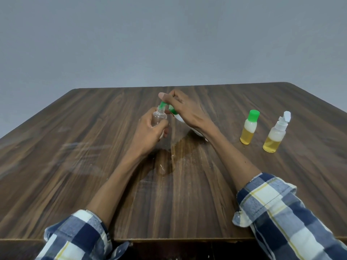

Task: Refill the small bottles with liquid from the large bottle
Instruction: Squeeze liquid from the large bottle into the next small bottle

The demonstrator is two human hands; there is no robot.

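Mostly hidden beneath the right hand (185,111), the large bottle (180,119) shows only its green cap and white edge. Left hand (150,132) grips an uncapped small bottle (159,117) mid-table, its lower half covered by fingers.

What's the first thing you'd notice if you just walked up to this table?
Probably the two hands meeting mid-table: the left hand grips a clear empty bottle, and the right hand tips a large bottle's green spout over its open neck. Next, two small bottles part-filled with yellow liquid stand at the right, one green-capped, one white-topped.
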